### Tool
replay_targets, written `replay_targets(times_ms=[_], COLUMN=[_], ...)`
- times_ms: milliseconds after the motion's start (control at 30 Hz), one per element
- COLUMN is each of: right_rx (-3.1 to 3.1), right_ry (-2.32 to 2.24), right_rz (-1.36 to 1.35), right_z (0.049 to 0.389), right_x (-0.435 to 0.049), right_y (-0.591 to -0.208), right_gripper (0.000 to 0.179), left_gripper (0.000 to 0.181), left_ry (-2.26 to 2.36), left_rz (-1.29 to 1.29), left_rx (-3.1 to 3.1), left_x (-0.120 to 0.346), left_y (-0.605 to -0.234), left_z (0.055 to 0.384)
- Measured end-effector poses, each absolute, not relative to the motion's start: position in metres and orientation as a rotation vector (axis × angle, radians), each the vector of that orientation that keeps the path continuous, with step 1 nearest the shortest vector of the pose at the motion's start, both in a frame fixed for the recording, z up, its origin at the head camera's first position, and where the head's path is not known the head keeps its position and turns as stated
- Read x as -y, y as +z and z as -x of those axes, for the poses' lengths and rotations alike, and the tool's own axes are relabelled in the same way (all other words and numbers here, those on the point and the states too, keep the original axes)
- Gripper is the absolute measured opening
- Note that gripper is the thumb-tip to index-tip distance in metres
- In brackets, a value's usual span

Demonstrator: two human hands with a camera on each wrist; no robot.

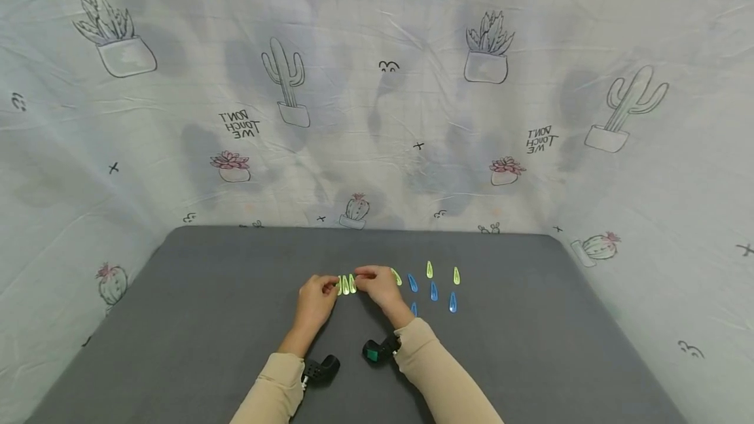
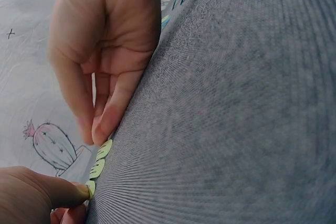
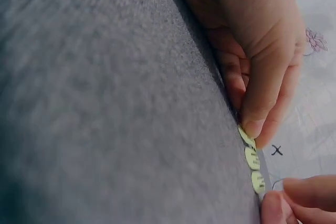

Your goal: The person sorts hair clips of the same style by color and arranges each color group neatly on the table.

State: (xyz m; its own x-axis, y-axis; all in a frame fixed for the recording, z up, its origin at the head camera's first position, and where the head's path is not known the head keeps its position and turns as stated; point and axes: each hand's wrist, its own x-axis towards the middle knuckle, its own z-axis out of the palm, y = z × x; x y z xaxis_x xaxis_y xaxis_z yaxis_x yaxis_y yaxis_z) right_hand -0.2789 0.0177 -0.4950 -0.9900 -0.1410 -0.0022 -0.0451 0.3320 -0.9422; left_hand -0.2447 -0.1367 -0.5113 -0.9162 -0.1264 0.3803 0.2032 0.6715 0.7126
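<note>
Three yellow-green snap hair clips [image 1: 345, 285] lie side by side in a short row on the grey cloth. At its left end, my left hand [image 1: 314, 301] pinches the outermost hair clip [image 2: 91, 188] between thumb and finger. On the other side, my right hand [image 1: 379, 285] has its thumb and fingertips drawn close together beside the right-hand hair clip [image 3: 258, 182]. Whether those fingertips hold its edge is unclear. Between the hands, the middle hair clip [image 3: 252, 158] is uncovered.
Right of my right hand lie scattered blue hair clips [image 1: 434, 290] and more yellow-green hair clips [image 1: 456, 275], one partly behind that hand. The grey table [image 1: 530, 345] runs back to a white cloth [image 1: 377, 97] printed with cacti. Black wrist devices [image 1: 322, 369] hang below both wrists.
</note>
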Motion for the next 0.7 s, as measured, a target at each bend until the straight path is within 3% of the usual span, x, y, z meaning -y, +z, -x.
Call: replay_targets(times_ms=[233, 700], right_rx=[-2.261, -2.438], right_ry=[-1.911, -1.871], right_rz=[0.108, 0.327], right_z=[0.275, 0.267], right_x=[-0.027, -0.065], right_y=[-0.49, -0.463], right_gripper=[0.033, 0.036], left_gripper=[0.011, 0.011], left_ry=[-1.142, -1.139], left_rz=[0.054, 0.035], left_rx=[2.48, 2.5], left_x=[0.137, 0.137], left_y=[-0.514, -0.512], left_z=[0.245, 0.245])
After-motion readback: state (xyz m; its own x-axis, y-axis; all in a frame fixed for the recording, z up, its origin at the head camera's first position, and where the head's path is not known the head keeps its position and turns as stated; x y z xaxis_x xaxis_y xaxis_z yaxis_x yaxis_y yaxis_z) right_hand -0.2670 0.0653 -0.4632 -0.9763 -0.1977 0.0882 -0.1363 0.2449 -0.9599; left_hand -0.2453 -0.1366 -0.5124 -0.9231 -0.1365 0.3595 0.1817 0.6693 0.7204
